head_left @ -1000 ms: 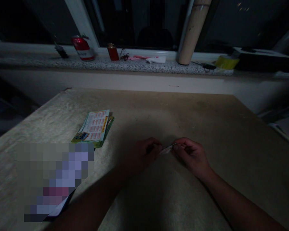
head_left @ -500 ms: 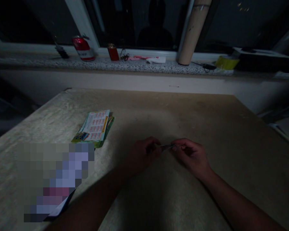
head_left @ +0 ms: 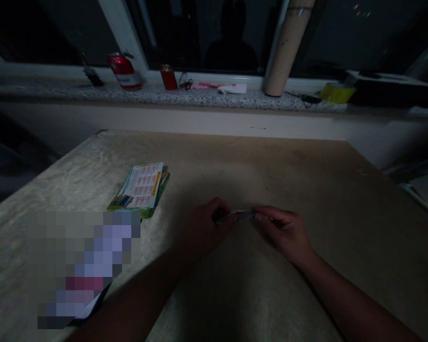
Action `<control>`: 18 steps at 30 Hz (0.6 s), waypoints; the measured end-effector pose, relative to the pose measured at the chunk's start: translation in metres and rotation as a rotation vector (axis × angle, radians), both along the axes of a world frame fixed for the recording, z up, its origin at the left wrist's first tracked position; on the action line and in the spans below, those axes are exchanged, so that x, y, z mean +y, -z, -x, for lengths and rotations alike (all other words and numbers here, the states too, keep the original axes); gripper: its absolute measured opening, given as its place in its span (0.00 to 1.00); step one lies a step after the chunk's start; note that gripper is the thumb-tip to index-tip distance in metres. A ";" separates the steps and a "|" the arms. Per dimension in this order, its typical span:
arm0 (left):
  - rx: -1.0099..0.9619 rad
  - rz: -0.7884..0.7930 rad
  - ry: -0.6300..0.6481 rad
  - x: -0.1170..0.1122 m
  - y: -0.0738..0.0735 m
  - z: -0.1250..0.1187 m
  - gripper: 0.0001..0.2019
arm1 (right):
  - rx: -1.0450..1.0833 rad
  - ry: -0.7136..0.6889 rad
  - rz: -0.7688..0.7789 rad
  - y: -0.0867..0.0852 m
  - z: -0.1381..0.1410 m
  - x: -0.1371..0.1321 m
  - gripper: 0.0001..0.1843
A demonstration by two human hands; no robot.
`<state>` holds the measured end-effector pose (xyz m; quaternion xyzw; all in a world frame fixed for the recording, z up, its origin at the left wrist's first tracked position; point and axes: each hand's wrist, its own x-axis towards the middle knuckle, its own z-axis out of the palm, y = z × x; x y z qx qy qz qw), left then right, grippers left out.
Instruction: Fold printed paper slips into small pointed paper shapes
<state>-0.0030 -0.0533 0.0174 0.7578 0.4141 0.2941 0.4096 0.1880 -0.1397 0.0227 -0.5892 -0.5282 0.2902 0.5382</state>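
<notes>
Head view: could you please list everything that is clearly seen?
White-framed window: one, dark panes, back
Granite sill: one, grey, under window
Spiky object: one, black, sill left
Metal can: one, mostly red, sill left
Cylindrical container: one, red, right of can
Thin cord: one, dark, beside container
Crumpled paper: one, white, sill middle
Cardboard tube: one, tan, sill right
Rounded object: one, yellow, sill right
Boxy object: one, black, sill right
Broad table: one, beige, below sill
Printed card pile: one, multicoloured, table left
Partly pixelated object: one, bluish, table left
Thin piece: one, greyish, image centre
Left hand: one, shadowed, piece's left end
Right hand: one, shadowed, piece's right end
</notes>
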 end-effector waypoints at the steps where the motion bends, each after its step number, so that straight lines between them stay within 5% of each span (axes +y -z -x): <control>1: -0.004 -0.002 0.000 0.000 0.000 0.000 0.13 | 0.007 0.003 0.011 0.000 0.000 0.000 0.10; 10: -0.032 -0.052 0.076 -0.002 -0.005 0.003 0.13 | 0.055 0.008 0.116 0.005 -0.003 0.001 0.13; 18: 0.079 -0.100 -0.109 -0.003 -0.008 -0.001 0.15 | 0.001 0.139 0.058 0.008 0.000 0.002 0.13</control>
